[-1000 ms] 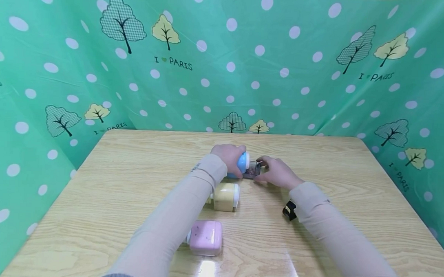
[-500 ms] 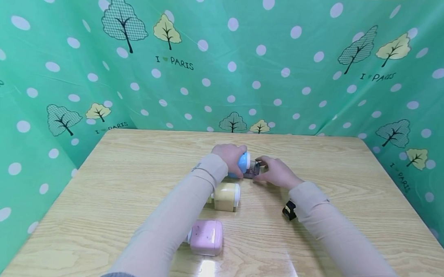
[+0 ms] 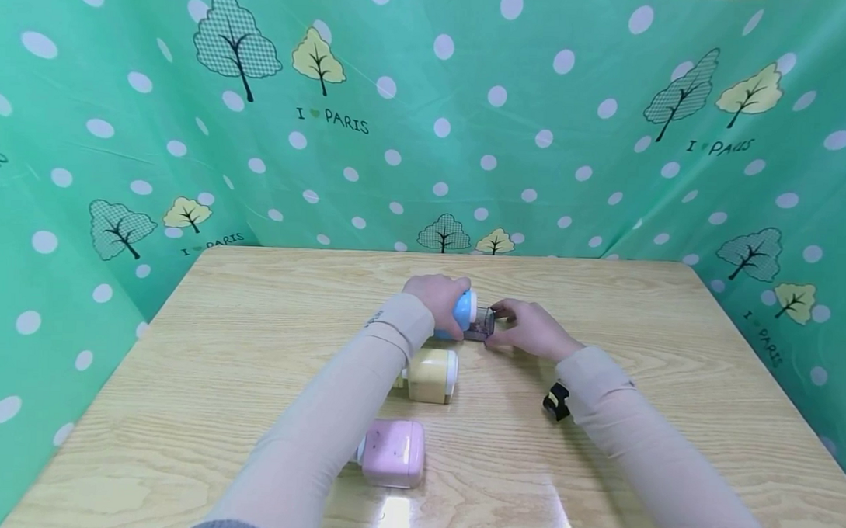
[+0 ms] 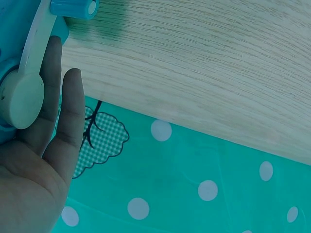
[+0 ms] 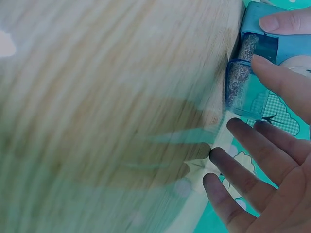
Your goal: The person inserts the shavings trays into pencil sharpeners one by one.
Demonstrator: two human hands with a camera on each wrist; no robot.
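Observation:
A blue pencil sharpener (image 3: pixel 462 310) lies at the far middle of the table, gripped by my left hand (image 3: pixel 433 297). Its white crank (image 4: pixel 23 99) with a blue knob shows beside the fingers in the left wrist view. From its other end a clear shavings drawer (image 5: pixel 245 92) stands partly pulled out, with dark shavings inside. My right hand (image 3: pixel 535 332) is at that drawer. The thumb tip is right at the drawer's edge; the other fingers (image 5: pixel 260 148) are spread and fairly straight just off its end.
A yellow sharpener (image 3: pixel 429 375) and a pink sharpener (image 3: pixel 391 453) lie nearer on the wooden table (image 3: pixel 253 312), partly hidden by my left sleeve. A green patterned curtain (image 3: pixel 412 163) stands behind the table and at its sides.
My right hand has shifted slightly right, away from the drawer's end. Earlier, the drawer edged a little toward the sharpener body. My left hand stays on the sharpener.

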